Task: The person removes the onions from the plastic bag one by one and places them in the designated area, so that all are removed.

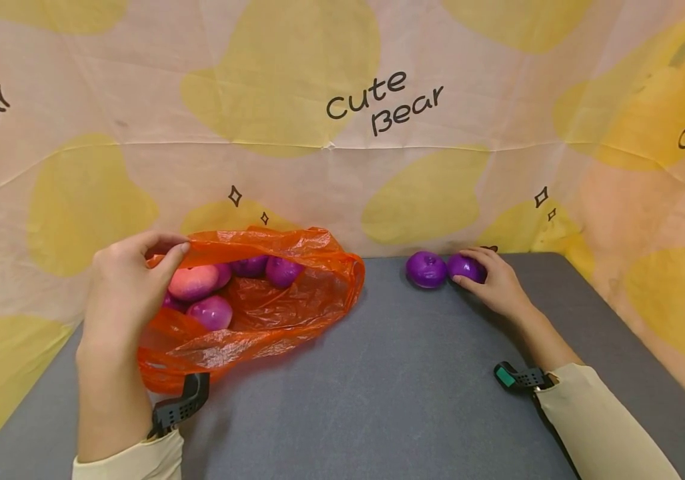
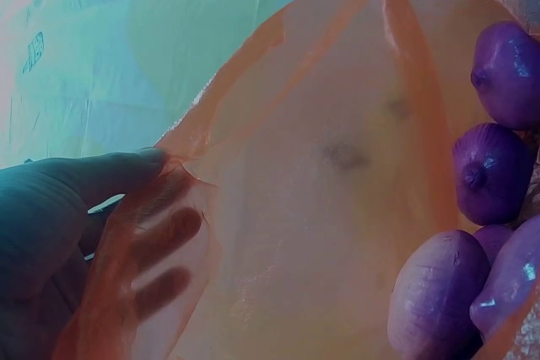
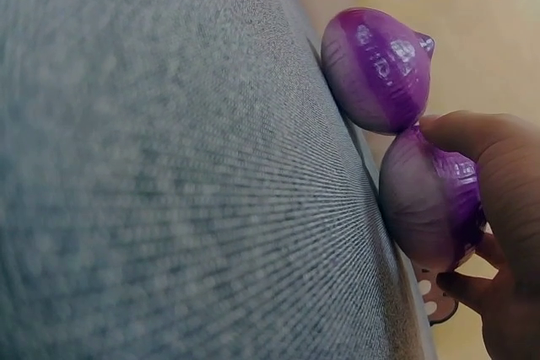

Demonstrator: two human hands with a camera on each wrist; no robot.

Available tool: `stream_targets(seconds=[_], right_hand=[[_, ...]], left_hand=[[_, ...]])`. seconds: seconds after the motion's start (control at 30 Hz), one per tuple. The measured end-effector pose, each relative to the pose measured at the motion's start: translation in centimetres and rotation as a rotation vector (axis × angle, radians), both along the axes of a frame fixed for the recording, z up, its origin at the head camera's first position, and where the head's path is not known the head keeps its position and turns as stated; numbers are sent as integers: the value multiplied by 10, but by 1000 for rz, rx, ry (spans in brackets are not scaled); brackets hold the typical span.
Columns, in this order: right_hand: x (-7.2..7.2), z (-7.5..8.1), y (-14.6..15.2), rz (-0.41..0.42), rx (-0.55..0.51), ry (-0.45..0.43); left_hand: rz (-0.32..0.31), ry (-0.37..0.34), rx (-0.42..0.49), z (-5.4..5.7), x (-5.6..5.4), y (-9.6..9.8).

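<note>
On the left, an orange plastic bag (image 1: 294, 337) lies with its mouth held wide, and several shiny purple onions (image 1: 210, 313) rest inside it. My left hand (image 1: 123, 287) pinches the bag's rim between thumb and fingers; in the left wrist view, some of its fingers show through the thin film. Over on the right, my right hand (image 1: 498, 283) grips a purple onion (image 1: 465, 267) with thumb and fingers around its sides. A second loose onion (image 1: 425, 270) sits right beside it, its pointed tip visible in the right wrist view.
Both hands work over a grey tabletop (image 1: 378, 400). A printed cloth (image 1: 294, 100) with yellow patches and "cute bear" lettering hangs along the back and sides. The loose onions stand near the table's back edge.
</note>
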State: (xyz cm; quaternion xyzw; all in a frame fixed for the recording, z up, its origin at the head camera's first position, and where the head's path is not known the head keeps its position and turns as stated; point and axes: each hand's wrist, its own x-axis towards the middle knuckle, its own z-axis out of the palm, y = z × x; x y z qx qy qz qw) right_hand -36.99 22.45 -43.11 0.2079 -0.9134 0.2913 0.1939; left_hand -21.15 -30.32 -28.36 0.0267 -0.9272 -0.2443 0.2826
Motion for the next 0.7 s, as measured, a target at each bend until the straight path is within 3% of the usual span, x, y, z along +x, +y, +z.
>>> stream_targets(seconds=[0.27, 0.47, 0.7], right_hand=[[4, 12, -4, 0, 0, 3], [15, 37, -10, 8, 31, 38], [37, 64, -33, 85, 14, 84]], left_hand=[[5, 1, 1, 0, 1, -1], [11, -6, 11, 1, 1, -3], [-2, 15, 13, 0, 2, -2]])
